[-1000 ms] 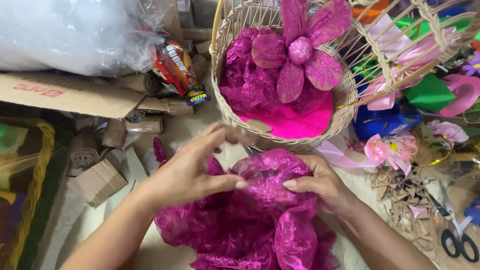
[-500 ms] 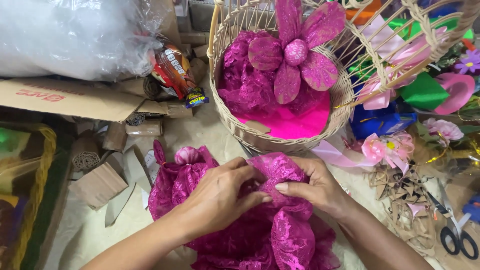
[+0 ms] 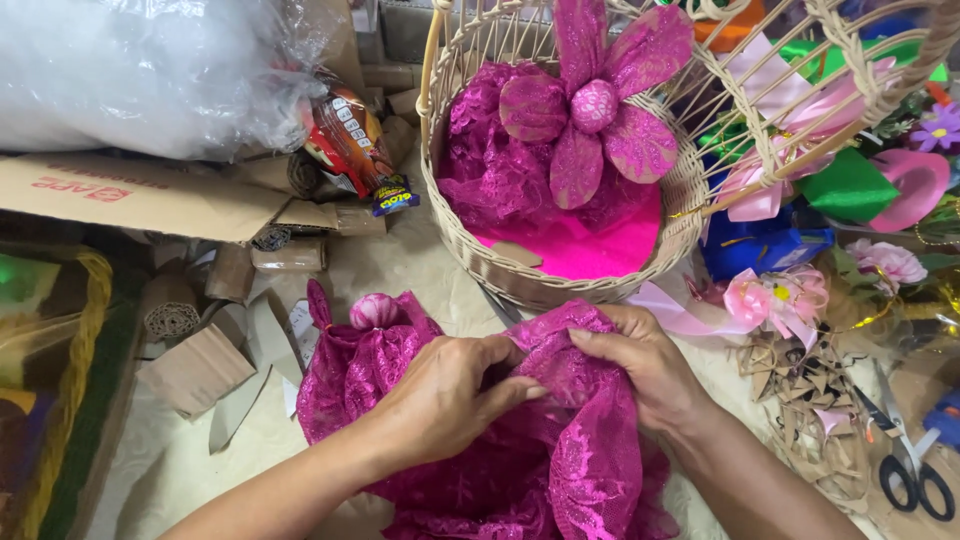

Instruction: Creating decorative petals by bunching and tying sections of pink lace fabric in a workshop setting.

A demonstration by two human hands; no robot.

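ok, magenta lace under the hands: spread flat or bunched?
Bunched. The magenta lace fabric lies in folds and gathers, and the left hand and right hand pinch a raised fold between them.

A bunched piece of magenta lace fabric [image 3: 470, 440] is gripped by both hands on a paper-covered work surface [image 3: 400, 270]. The left hand [image 3: 445, 395] is pressed onto the lace, fingers curled into a fold; the right hand [image 3: 640, 365] is closed on the raised fold just beside it. A small padded pink bud [image 3: 375, 310] is seen at the fabric's upper left edge. Directly beyond the hands, a wicker basket [image 3: 560, 285] is lined with matching lace and fitted with a large fabric flower [image 3: 592, 105]. Cardboard scraps [image 3: 195, 365] are scattered to the left; scissors [image 3: 915, 470] are noted at far right
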